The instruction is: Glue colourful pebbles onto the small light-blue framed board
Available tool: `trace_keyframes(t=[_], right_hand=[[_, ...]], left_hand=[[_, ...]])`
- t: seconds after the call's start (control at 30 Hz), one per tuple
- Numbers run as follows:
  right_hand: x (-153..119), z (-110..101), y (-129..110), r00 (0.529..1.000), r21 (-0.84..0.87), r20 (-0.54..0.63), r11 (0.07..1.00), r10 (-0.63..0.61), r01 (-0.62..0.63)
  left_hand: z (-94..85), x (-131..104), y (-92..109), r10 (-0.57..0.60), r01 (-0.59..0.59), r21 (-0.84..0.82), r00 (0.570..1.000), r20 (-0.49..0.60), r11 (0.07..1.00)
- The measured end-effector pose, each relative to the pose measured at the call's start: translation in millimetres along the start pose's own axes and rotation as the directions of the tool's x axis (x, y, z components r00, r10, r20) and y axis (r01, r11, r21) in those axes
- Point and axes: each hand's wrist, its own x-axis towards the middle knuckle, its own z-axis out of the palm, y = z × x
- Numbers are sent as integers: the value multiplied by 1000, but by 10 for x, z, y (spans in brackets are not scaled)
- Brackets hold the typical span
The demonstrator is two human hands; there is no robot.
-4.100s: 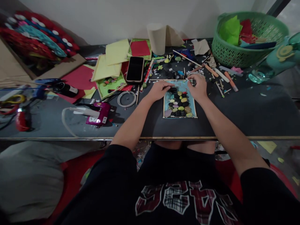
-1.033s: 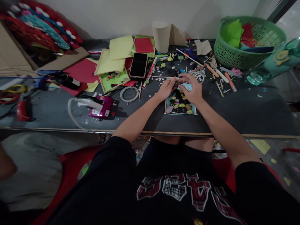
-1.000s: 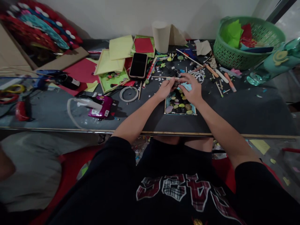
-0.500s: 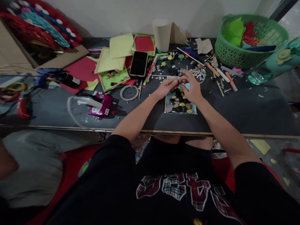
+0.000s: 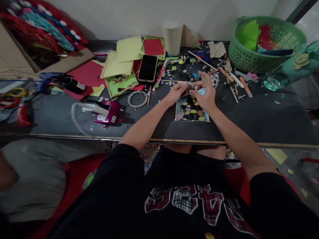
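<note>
Under my hands lies a small framed panel [image 5: 176,111] with a light blue backing, its near part covered with black, green, yellow and purplish pebbles [image 5: 193,111]. Over its far half my left hand [image 5: 177,94] pinches a small dark piece [image 5: 188,88], too small to name. My right hand [image 5: 206,94] meets it from the other side, thumb and forefinger closed at the same piece, its other fingers raised. A thin wooden stick [image 5: 175,81] lies just beyond the panel, and my hands hide part of the panel's far end.
To the left are a phone [image 5: 147,68], yellow-green frames [image 5: 117,64], a clear tubing coil [image 5: 137,99], a purple power strip [image 5: 111,112] and a glue gun [image 5: 46,79]. A green basket [image 5: 264,59] and bottle [image 5: 291,71] stand right. Beside me someone's leg [image 5: 37,172] shows.
My right hand has shifted slightly right and its raised fingers have spread a little. The small dark piece between the fingertips shows more now. The panel has stayed put.
</note>
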Motion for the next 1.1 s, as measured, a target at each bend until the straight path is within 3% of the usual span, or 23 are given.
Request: trace_keyframes(t=[0.17, 0.53, 1.1], right_hand=[[8, -7, -27, 995, 29, -78, 998, 63, -61], [-2, -29, 123, 996, -97, 86, 994, -36, 44], [-27, 48, 138, 982, -141, 157, 982, -105, 127]], left_hand=[[23, -15, -3, 0, 1, 59, 1000, -23, 998], [-53, -8, -55, 55, -58, 127, 998, 24, 990], [-50, -35, 31, 108, -136, 281, 988, 112, 950]])
